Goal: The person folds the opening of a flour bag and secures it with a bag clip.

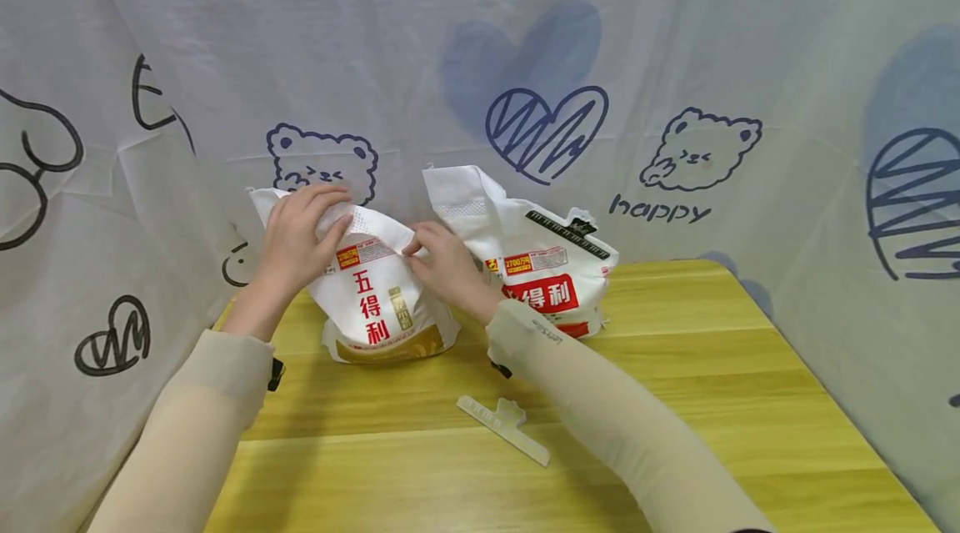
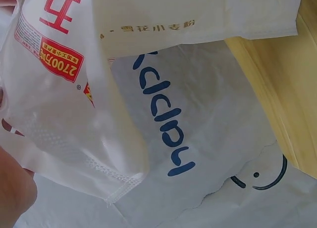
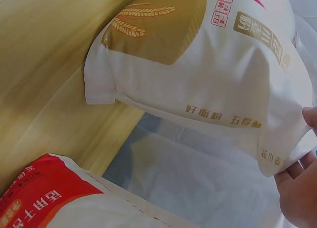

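A white flour bag (image 1: 375,299) with red characters and a gold band at its base stands upright on the table. My left hand (image 1: 303,224) holds its top edge on the left side, with the thumb in front. At the other end of that edge, my right hand (image 1: 450,270) pinches the corner; the thumb and fingers (image 3: 296,176) show on the bag in the right wrist view. The bag's top slants down toward the right hand. In front, a pale plastic sealing clip (image 1: 504,429) lies on the table.
A second white flour bag (image 1: 551,266) with a red label stands just right of the first, a black sealing clip (image 1: 567,234) across its top. Printed cloth (image 1: 420,41) hangs behind and beside the wood-grain table (image 1: 690,399).
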A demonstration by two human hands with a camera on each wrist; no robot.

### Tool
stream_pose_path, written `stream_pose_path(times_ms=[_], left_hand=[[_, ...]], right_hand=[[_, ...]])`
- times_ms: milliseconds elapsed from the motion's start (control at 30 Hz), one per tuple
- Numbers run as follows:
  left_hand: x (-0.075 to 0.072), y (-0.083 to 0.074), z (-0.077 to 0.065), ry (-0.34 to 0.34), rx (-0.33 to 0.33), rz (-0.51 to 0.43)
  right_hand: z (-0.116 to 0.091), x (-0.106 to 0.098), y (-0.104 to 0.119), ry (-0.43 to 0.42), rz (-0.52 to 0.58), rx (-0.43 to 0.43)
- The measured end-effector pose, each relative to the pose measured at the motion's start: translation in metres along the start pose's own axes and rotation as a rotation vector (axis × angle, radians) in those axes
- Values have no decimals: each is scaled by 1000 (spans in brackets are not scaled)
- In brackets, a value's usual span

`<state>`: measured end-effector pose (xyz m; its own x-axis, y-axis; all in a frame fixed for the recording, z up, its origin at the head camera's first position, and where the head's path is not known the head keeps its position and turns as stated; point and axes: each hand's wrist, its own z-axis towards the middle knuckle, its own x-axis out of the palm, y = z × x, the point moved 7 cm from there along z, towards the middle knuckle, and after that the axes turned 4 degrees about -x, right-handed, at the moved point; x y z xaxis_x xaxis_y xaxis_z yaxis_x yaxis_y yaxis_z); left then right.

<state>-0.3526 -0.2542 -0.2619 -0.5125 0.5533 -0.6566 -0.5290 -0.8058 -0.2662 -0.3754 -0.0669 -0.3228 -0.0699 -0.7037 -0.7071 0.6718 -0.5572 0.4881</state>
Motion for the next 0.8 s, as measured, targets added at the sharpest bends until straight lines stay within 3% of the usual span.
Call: stream_pose_path(times_ms=[200,500,800], left_hand=[[3,5,2,-3,-24,16],[3,6,4,-67,-52,-16],[5,5,6,-113,-65,-29]], right_hand=[[-1,2,-1,-30,9,14],[2,0,-6,-142,162,72],[2,1,-8,-152,161,94]])
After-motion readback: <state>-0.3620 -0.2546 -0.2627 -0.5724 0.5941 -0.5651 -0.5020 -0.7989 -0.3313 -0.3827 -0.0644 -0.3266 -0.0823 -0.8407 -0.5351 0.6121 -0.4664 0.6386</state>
